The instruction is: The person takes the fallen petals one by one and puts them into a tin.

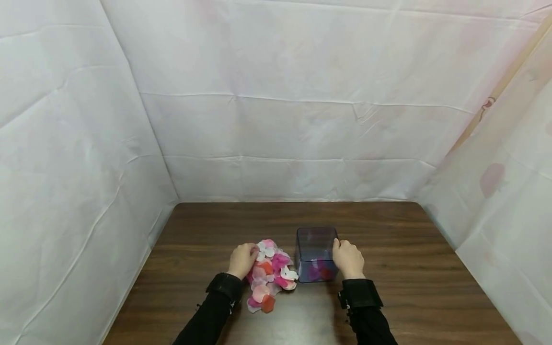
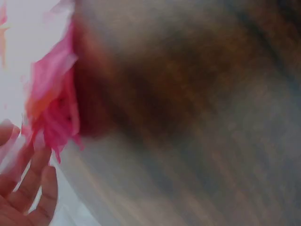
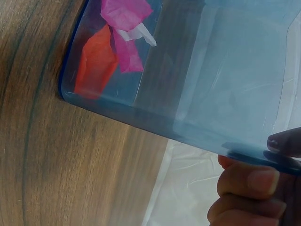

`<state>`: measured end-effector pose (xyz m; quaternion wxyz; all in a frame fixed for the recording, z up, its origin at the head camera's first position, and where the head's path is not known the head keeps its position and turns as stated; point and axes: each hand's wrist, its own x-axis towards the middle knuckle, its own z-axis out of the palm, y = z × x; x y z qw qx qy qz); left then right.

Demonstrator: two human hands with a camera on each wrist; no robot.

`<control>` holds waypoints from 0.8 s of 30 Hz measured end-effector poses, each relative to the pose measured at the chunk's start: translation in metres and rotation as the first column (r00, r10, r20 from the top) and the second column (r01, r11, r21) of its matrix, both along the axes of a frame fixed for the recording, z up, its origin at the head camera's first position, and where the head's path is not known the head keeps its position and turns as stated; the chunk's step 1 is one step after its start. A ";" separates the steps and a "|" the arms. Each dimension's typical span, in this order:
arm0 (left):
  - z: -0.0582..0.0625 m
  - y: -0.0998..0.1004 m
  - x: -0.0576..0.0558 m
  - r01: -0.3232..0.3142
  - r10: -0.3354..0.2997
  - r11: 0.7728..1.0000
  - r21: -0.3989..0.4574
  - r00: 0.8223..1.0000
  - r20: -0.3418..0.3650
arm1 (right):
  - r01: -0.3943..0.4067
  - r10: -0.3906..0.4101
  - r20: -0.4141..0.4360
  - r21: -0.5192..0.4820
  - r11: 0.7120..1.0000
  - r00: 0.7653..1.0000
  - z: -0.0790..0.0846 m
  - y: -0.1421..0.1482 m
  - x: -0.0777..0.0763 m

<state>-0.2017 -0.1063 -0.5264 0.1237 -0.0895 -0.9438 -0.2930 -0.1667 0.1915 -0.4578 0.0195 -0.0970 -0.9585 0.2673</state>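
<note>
A heap of artificial flower petals [image 1: 263,275] in pink, white, orange and magenta lies on the table. At the heap's upper left, my left hand [image 1: 242,260] pinches a pale pink petal [image 2: 13,157] between thumb and fingers; other petals partly hide the fingertips. Right of the heap stands a clear bluish plastic box [image 1: 316,247]. My right hand [image 1: 348,258] grips the box's right wall at the rim, thumb inside and fingers curled outside. In the right wrist view, several petals lie at the box's bottom, among them an orange petal [image 3: 96,63] and a magenta petal [image 3: 126,13].
The brown wood-grain table [image 1: 409,287] carries the heap and the box. White sheeting [image 1: 280,129] rises behind the table and along both sides. Black bands [image 1: 361,293] are strapped around both wrists over dark sleeves.
</note>
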 end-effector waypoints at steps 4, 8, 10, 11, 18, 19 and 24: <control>0.012 0.002 0.000 -0.017 0.017 1.000 0.007 0.998 -0.064 | 0.000 0.000 -0.015 0.006 1.000 1.000 0.001 0.002 0.000; 0.026 0.008 -0.002 -0.008 0.009 1.000 0.011 0.991 -0.131 | 0.010 -0.010 -0.019 0.004 1.000 1.000 0.002 0.005 0.000; 0.035 0.013 -0.002 0.016 -0.012 1.000 0.022 0.990 -0.144 | 0.015 -0.015 -0.014 0.005 1.000 1.000 0.003 0.006 0.001; 0.039 0.016 -0.002 0.037 -0.033 0.999 0.028 0.989 -0.144 | 0.017 -0.017 -0.011 0.005 1.000 1.000 0.003 0.007 0.001; 0.069 0.049 0.000 0.248 -0.241 0.968 0.038 0.960 -0.143 | 0.041 -0.041 0.008 0.003 0.999 0.999 0.005 0.008 0.002; 0.074 0.056 0.000 0.276 -0.269 0.960 0.035 0.953 -0.143 | 0.042 -0.042 0.008 0.003 0.999 0.999 0.005 0.008 0.002; 0.101 0.092 0.003 0.379 -0.375 0.926 -0.003 0.917 -0.138 | 0.045 -0.046 0.007 0.008 0.999 0.999 0.004 0.008 0.002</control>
